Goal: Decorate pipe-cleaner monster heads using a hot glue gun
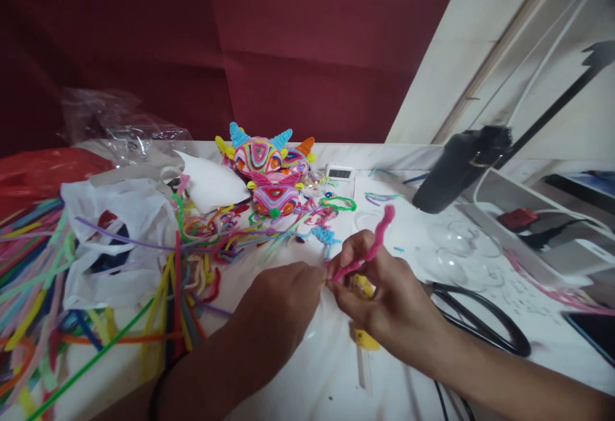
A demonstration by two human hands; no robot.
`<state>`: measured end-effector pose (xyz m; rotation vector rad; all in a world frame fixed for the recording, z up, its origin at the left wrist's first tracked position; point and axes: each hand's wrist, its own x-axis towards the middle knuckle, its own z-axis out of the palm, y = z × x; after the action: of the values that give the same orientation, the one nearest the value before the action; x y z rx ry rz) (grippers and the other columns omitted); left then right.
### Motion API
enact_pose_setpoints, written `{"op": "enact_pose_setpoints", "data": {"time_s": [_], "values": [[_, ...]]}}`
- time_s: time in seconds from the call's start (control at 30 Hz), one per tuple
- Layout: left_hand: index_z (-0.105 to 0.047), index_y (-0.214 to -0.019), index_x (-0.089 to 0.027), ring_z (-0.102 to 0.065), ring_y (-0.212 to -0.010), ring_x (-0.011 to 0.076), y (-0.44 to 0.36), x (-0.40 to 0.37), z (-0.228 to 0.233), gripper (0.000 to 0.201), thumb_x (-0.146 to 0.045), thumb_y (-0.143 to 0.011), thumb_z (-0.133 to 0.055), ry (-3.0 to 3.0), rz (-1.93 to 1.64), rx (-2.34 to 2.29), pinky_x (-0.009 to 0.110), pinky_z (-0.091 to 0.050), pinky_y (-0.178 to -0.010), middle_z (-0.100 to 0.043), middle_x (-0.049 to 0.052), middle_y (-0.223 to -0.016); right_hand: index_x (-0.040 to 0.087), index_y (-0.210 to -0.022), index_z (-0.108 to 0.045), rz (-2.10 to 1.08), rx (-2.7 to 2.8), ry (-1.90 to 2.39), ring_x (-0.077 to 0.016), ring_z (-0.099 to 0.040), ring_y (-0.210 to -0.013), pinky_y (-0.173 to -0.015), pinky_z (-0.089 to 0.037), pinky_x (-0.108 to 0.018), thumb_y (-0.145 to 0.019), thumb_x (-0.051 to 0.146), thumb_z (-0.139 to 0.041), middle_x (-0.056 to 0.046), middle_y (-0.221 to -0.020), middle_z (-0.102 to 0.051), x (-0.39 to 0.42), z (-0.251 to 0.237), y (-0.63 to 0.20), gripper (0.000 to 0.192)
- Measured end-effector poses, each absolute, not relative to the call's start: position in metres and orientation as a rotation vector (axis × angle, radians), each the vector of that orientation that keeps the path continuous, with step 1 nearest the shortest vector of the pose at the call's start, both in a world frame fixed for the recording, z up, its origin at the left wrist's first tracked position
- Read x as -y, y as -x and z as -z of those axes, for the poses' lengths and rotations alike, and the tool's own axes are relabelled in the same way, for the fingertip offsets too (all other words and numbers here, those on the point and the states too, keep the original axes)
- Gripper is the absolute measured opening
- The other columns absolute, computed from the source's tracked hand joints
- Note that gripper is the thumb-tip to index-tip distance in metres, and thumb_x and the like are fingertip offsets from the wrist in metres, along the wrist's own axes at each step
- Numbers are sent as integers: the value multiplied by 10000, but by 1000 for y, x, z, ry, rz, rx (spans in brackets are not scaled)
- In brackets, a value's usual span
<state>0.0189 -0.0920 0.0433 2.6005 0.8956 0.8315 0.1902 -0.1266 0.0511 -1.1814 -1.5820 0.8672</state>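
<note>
A pink fuzzy pipe cleaner (383, 235) stands up between my hands, its free end slightly wavy. My right hand (384, 286) is closed in a pinch around its lower part. The fingertips of my left hand (283, 302) are pressed together at the bottom end, touching the right fingertips; the exact grip there is hard to see. Under the right hand lies a yellow object (367, 340), mostly covered. Just beyond my fingers is a light-blue fuzzy piece (325, 236). Farther back sits a colourful horned animal head (275, 198) made of pipe cleaners, with another similar one (258, 155) behind it.
Many loose pipe cleaners (29, 318) and a white plastic bag (79, 229) spread over the left. A black cable (519, 341) loops at right, near clear plastic domes (446, 267), a dark cylinder (444, 174) and a white box (542, 270). A small timer (339, 172) stands behind.
</note>
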Motion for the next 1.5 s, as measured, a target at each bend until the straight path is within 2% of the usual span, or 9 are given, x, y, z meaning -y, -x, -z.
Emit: {"op": "enact_pose_setpoints", "data": {"time_s": [0.17,0.27,0.5,0.73,0.93,1.03,1.17,1.33,1.5], "values": [[-647,-789,-178,-572,-523,91,-25,90,-48,156,-238,-867,-526,-1880,-923,-960,179,-435,-505,-600,-38,-579,239,-858,-330,-1174,1136,1034,-85,-529,-529,-477,-429,-186,-703,205,-751,73,-663,-563,122,-63,-181,450],[-652,-789,-172,-569,-497,90,-29,91,-47,110,-249,-817,-580,-1665,-988,-992,172,-438,-486,-594,-43,-541,243,-873,-328,-1211,1045,1001,-89,-533,-522,-464,-426,-178,-681,222,-789,95,-610,-526,121,-63,-178,500],[-628,-715,-173,-535,-544,84,-24,90,-50,155,-188,-837,-534,-2071,-1005,-1046,182,-405,-526,-582,-42,-582,237,-912,-345,-1252,1096,1054,-83,-522,-526,-485,-439,-189,-682,237,-787,61,-681,-595,121,-59,-181,498],[-591,-774,-163,-582,-636,120,-20,93,-48,183,-129,-890,-453,-2509,-889,-963,224,-422,-589,-617,-6,-686,241,-931,-382,-907,1545,1172,-117,-589,-657,-579,-459,-219,-793,155,-616,26,-784,-590,122,-52,-190,285],[-568,-727,-165,-556,-560,172,-19,101,-42,277,-29,-859,-366,-2848,-797,-973,281,-418,-519,-602,31,-651,245,-926,-421,-472,1894,1221,-118,-559,-631,-573,-430,-229,-839,114,-514,12,-796,-581,129,-47,-188,182],[-603,-788,-153,-587,-613,152,-20,99,-47,220,-72,-875,-419,-2640,-977,-982,257,-448,-570,-632,23,-690,235,-876,-427,-686,1649,1173,-128,-582,-667,-604,-461,-237,-810,145,-581,9,-786,-593,127,-50,-183,190],[-645,-854,-183,-581,-592,95,-23,93,-56,123,-152,-854,-526,-2206,-1040,-1029,187,-434,-562,-647,-36,-678,228,-849,-392,-1013,1261,1117,-107,-557,-590,-568,-461,-225,-709,197,-720,37,-705,-605,122,-60,-178,358],[-644,-735,-176,-534,-536,91,-24,93,-55,179,-221,-859,-522,-2130,-995,-1088,189,-386,-519,-572,-45,-564,218,-821,-387,-1136,1084,1079,-91,-547,-545,-538,-451,-204,-620,227,-810,55,-642,-597,120,-65,-176,468],[-642,-744,-167,-514,-545,89,-22,91,-52,176,-187,-859,-510,-2228,-989,-1080,202,-355,-525,-569,-42,-584,202,-847,-423,-1156,1112,1091,-88,-548,-553,-490,-424,-174,-621,222,-807,33,-670,-609,118,-60,-178,446]]}}
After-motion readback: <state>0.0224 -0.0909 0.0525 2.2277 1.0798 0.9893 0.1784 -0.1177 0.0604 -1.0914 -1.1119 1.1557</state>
